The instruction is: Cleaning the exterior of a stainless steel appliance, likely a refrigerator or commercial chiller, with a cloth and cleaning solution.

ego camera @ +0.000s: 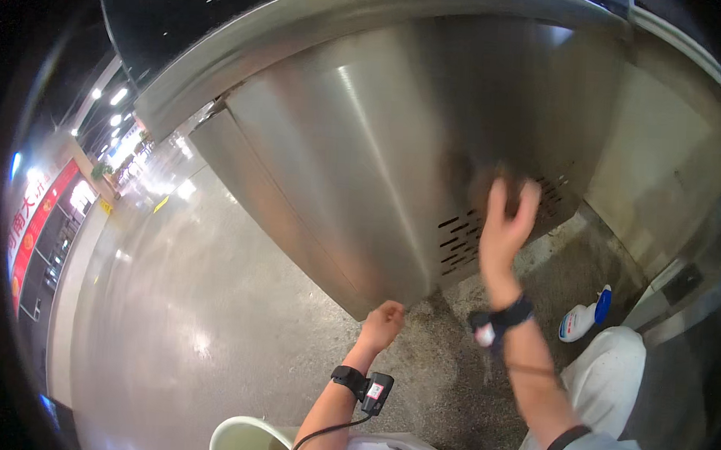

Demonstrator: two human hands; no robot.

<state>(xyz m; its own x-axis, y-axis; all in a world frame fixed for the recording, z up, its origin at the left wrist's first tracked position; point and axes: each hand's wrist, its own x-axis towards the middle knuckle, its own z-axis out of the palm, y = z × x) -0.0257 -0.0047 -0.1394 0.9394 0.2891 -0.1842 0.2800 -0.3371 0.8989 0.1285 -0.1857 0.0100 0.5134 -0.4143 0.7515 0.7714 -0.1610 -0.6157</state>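
Note:
A stainless steel cabinet (352, 140) fills the space before me, with rows of vent slots (456, 241) low on one face. My right hand (508, 231) is raised in front of the slotted face, blurred by motion. Its thumb and fingers are spread, and a dark, smeared patch lies around the fingertips; whether the hand holds something there I cannot tell. At the cabinet's bottom edge, my left hand (382, 326) has its fingers curled in, with nothing seen in them. Contact between it and the metal edge is unclear.
A white spray bottle with a blue head (579, 322) lies on the wet, stained floor (439, 361) near my knee. Beside my left forearm stands a pale bucket (248, 440). A cable runs from the black left wrist device (376, 394). Shopfronts (40, 229) line the far left.

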